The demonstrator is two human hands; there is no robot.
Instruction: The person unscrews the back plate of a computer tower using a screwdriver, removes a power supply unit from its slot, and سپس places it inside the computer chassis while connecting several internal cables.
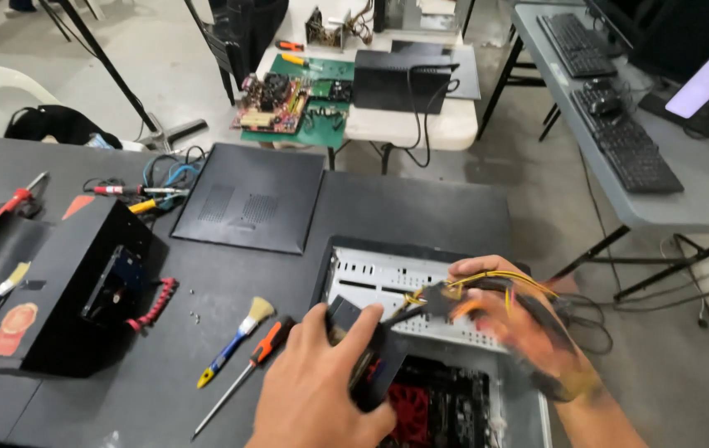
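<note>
Above the open computer case (421, 286), left hand (321, 390) clamped round a dark boxy part (371, 357), right hand (529, 332), blurred, closed on yellow-and-black cables (487, 286): risk of snagging on the case's metal edge, straining connectors.

The left hand (321, 390) is curled in a grip, thumb up, while the right hand (520, 332), blurred, has its fingers closed.
</note>
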